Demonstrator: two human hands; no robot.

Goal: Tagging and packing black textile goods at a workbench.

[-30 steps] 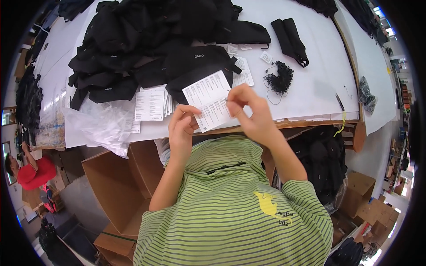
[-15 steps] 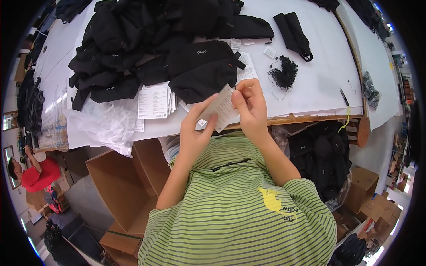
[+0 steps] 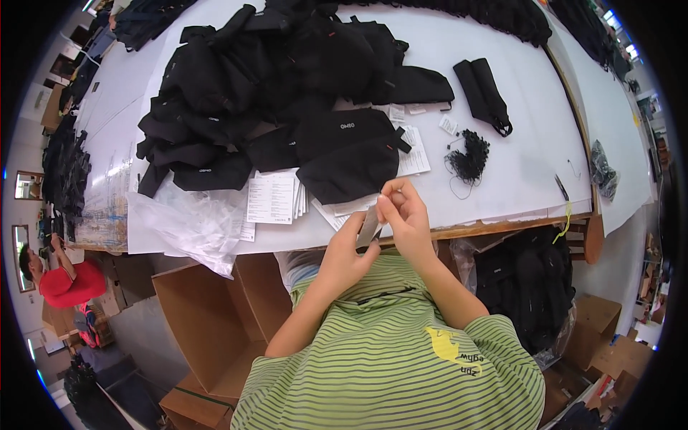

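Observation:
Just off the table's front edge, a printed paper tag (image 3: 368, 227) is held between my two hands, seen nearly edge-on. My left hand (image 3: 348, 252) pinches its lower part between thumb and fingers. The thumb and fingertips of my right hand (image 3: 407, 223) close on its upper end. Right beyond them lies a black fabric bag (image 3: 345, 154) with small white lettering. Stacks of printed cards (image 3: 271, 198) sit left of that bag, and more cards (image 3: 413, 152) lie to its right. Part of a white sheet shows just behind my left fingers.
A heap of black bags (image 3: 251, 79) covers the table's left and middle. Crumpled clear plastic (image 3: 190, 222) hangs over the front edge. To the right are a bundle of black strings (image 3: 469, 156), a folded black bag (image 3: 481, 93) and thread snips (image 3: 562, 188). Cardboard boxes (image 3: 208, 322) stand below.
The tag has turned from facing me to nearly edge-on, and both hands have shifted lower in the picture relative to the bag. The whole view has shifted, with the table appearing lower and further right.

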